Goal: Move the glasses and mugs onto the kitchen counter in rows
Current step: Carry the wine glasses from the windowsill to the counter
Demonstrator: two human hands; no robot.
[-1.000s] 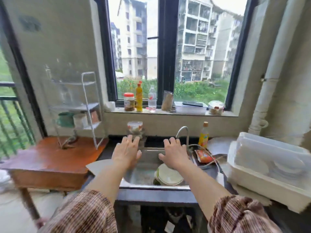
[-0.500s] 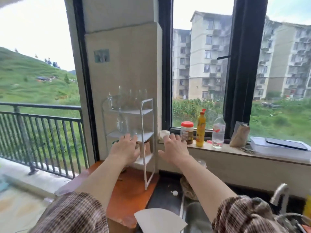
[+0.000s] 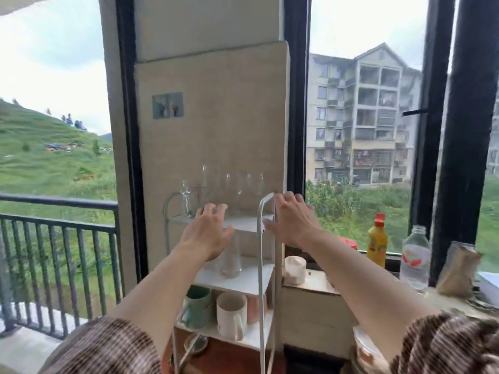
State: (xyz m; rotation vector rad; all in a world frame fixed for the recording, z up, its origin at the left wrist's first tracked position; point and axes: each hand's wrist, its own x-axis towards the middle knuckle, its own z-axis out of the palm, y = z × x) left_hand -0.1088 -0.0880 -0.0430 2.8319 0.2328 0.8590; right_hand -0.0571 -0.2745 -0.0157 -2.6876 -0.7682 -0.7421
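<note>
A white three-tier rack [image 3: 261, 220] stands against the wall. Several clear glasses [image 3: 232, 184] and a glass mug with a handle [image 3: 189, 197] stand on its top shelf. Another clear glass [image 3: 231, 259] is on the middle shelf. On the bottom shelf sit a green mug [image 3: 197, 306], a white mug [image 3: 231, 315] and a pinkish mug [image 3: 256, 306]. My left hand [image 3: 209, 232] is spread open in front of the top shelf, holding nothing. My right hand [image 3: 290, 221] is open beside the rack's right front post, fingers near its top.
The rack stands on an orange-brown table [image 3: 224, 357]. On the window sill [image 3: 318, 283] to the right are a small white cup [image 3: 294, 268], a yellow bottle [image 3: 377, 241], a clear plastic bottle [image 3: 415, 259] and a jar [image 3: 456, 268]. A balcony railing [image 3: 56, 228] is at left.
My view has swung left and up from the sink to the rack. Both open hands have risen from the lower shelves to the rack's top shelf.
</note>
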